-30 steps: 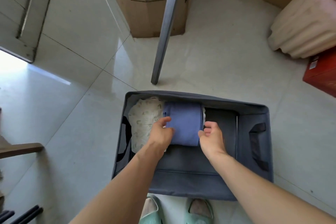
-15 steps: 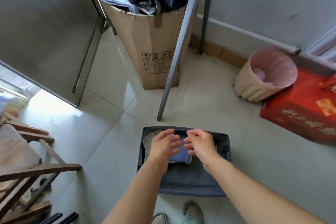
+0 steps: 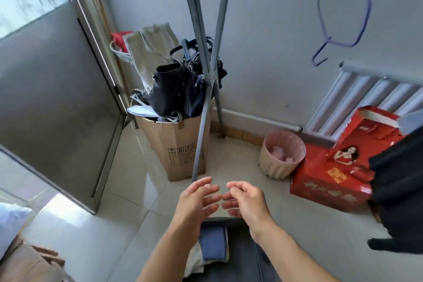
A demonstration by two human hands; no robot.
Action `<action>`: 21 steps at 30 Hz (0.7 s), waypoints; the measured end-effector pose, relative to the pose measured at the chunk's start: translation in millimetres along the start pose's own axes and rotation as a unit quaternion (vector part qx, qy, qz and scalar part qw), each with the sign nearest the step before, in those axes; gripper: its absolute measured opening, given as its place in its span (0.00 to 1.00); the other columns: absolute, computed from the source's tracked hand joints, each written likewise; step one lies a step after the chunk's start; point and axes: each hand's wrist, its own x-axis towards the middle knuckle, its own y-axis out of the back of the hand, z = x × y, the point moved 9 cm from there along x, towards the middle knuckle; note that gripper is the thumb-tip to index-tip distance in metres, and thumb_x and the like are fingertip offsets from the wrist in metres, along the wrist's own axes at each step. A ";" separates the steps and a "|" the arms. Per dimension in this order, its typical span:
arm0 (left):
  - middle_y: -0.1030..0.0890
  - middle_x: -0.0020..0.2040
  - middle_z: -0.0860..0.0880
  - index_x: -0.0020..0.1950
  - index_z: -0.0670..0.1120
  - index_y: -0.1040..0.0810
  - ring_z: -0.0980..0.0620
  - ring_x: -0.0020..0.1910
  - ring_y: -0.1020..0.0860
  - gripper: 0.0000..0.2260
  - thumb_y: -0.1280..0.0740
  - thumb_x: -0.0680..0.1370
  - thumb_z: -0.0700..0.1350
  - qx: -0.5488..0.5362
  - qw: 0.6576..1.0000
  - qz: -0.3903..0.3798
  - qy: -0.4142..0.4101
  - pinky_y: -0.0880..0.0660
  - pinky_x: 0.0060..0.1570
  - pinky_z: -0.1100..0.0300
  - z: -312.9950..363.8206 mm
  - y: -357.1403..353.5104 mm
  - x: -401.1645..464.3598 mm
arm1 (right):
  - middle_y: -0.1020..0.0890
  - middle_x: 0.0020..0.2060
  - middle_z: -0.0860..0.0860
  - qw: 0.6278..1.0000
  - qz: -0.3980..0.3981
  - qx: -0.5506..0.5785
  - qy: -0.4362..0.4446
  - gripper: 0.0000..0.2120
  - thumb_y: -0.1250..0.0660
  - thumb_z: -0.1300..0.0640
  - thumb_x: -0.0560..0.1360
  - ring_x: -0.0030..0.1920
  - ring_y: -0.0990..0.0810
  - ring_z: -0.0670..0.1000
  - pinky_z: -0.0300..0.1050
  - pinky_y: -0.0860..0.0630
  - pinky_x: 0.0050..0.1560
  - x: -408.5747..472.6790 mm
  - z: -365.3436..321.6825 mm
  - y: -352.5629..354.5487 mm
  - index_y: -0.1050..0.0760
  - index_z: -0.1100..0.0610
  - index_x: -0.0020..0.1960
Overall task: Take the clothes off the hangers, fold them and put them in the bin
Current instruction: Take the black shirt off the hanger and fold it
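My left hand and my right hand are raised side by side above the floor, fingers relaxed, holding nothing. Below them, between my forearms, lies the grey fabric bin, partly hidden by my arms. In it a folded blue garment rests next to a folded white patterned one. A dark garment hangs at the right edge. An empty purple wire hanger hangs at the upper right. The grey legs of the clothes rack rise ahead.
A tall cardboard box stuffed with black bags stands behind the rack leg. A pink waste basket and a red carton sit by the radiator at right. A grey door panel is at left.
My hands have let go of the blue garment and lifted out of the bin. My view has swung upward from the bin to the rack, wall and hanger.
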 end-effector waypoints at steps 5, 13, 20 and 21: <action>0.15 0.50 0.43 0.59 0.46 0.21 0.47 0.45 0.15 0.09 0.38 0.82 0.39 0.033 0.996 -0.063 -0.051 0.20 0.47 0.54 50.2 -46.9 -49.2 | 0.15 0.43 0.56 0.998 0.035 0.019 0.058 0.09 0.41 0.60 0.81 0.41 0.16 0.52 0.43 0.21 0.41 -58.9 -62.2 31.0 0.22 0.54 0.53; 0.15 0.51 0.41 0.60 0.46 0.20 0.40 0.51 0.17 0.10 0.39 0.82 0.39 0.117 0.968 -0.193 -0.109 0.22 0.59 0.45 83.2 -148.2 -110.2 | 0.15 0.40 0.58 0.983 0.121 0.032 0.132 0.09 0.40 0.61 0.80 0.35 0.18 0.50 0.41 0.24 0.35 -129.9 -124.0 113.8 0.21 0.56 0.51; 0.14 0.45 0.44 0.58 0.44 0.20 0.48 0.41 0.17 0.09 0.38 0.81 0.38 0.130 0.936 -0.311 -0.100 0.22 0.42 0.57 77.2 -258.4 -176.4 | 0.15 0.39 0.59 0.955 0.227 0.013 0.190 0.09 0.39 0.62 0.81 0.34 0.17 0.49 0.37 0.22 0.34 -202.1 -158.8 223.0 0.20 0.57 0.51; 0.14 0.45 0.44 0.58 0.44 0.20 0.49 0.40 0.16 0.09 0.38 0.82 0.38 0.130 0.932 -0.325 -0.095 0.22 0.40 0.58 75.0 -273.4 -186.0 | 0.15 0.38 0.58 0.948 0.244 -0.001 0.203 0.09 0.39 0.62 0.80 0.35 0.17 0.48 0.37 0.22 0.35 -211.8 -165.8 239.8 0.20 0.56 0.50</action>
